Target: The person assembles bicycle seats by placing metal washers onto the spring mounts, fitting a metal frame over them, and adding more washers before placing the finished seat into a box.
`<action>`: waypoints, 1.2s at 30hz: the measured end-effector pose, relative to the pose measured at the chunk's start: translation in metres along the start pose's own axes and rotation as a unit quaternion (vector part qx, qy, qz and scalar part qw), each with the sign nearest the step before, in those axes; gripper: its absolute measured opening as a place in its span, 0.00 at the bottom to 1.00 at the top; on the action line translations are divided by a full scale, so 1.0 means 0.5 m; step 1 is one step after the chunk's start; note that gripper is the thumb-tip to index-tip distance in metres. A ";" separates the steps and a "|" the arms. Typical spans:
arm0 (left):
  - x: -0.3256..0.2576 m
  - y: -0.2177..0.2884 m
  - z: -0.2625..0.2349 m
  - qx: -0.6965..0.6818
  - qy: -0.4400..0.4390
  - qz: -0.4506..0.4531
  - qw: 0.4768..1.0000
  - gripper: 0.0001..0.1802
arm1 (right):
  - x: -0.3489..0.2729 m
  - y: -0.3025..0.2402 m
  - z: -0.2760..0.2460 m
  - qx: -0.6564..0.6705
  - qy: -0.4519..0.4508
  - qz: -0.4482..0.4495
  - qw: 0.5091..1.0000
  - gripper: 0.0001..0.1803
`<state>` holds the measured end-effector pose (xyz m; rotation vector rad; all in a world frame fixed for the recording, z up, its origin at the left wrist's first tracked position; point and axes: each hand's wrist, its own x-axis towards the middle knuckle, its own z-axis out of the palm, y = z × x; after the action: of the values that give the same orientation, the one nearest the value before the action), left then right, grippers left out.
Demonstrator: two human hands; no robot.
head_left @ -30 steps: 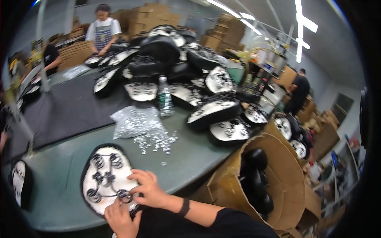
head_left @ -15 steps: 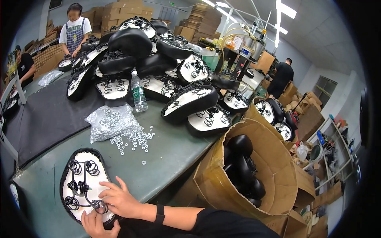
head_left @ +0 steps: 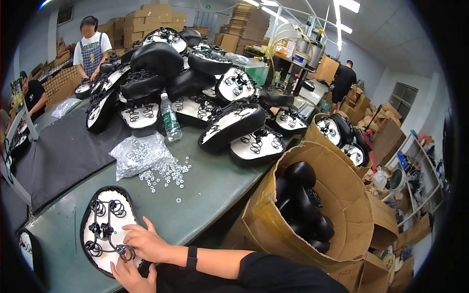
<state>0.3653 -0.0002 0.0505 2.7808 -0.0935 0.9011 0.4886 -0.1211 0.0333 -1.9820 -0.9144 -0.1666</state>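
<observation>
A wide black bicycle saddle [head_left: 107, 263] lies upside down at the front left of the table. Its white underside carries a black wire frame with coil springs. My right hand [head_left: 149, 244] reaches over it from the right, its fingertips closed at the near right coil [head_left: 126, 253]. One finger sticks up and another rests along the white base; whatever the fingertips pinch is hidden. My left hand [head_left: 131, 279] grips the saddle's near edge from below, fingers by that same coil and thumb apart at the rim.
Loose washers [head_left: 168, 176] spill from a clear plastic bag [head_left: 139, 156] beyond the saddle. A water bottle [head_left: 170, 119] stands before a heap of saddles [head_left: 156, 61]. At right, a large cardboard box [head_left: 342, 219] holds more saddles. A person [head_left: 90, 49] works at the far left.
The whole view has shifted slightly, so the table things sit a little lower and further right. Both hands stay at the same coil of the saddle. The person in the right background has moved.
</observation>
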 end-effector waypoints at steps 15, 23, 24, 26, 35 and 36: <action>0.041 -0.167 -0.037 -0.034 -0.056 -0.015 0.998 0.32 | 0.044 -0.008 -0.004 -0.193 -0.072 -0.195 0.959 0.30; 0.035 -0.126 -0.058 0.006 -0.061 -0.084 0.995 0.32 | 0.096 -0.039 0.003 -0.264 -0.155 -0.263 0.915 0.37; 0.028 -0.120 -0.052 0.009 -0.061 -0.092 0.994 0.32 | 0.096 -0.037 0.005 -0.260 -0.161 -0.267 0.914 0.37; 0.016 -0.115 -0.038 -0.015 -0.049 -0.123 0.991 0.35 | 0.097 -0.033 0.006 -0.257 -0.152 -0.277 0.913 0.36; 0.003 -0.125 -0.005 -0.113 -0.013 -0.153 0.982 0.45 | 0.089 -0.029 -0.009 -0.188 -0.131 -0.268 0.936 0.30; 0.002 -0.125 -0.004 -0.115 -0.011 -0.149 0.982 0.46 | 0.088 -0.030 -0.011 -0.164 -0.121 -0.246 0.948 0.30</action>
<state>0.3726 0.0612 0.0411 2.5016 0.1993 0.7328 0.5113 -0.0973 0.0666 -2.0638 -1.6250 -0.3833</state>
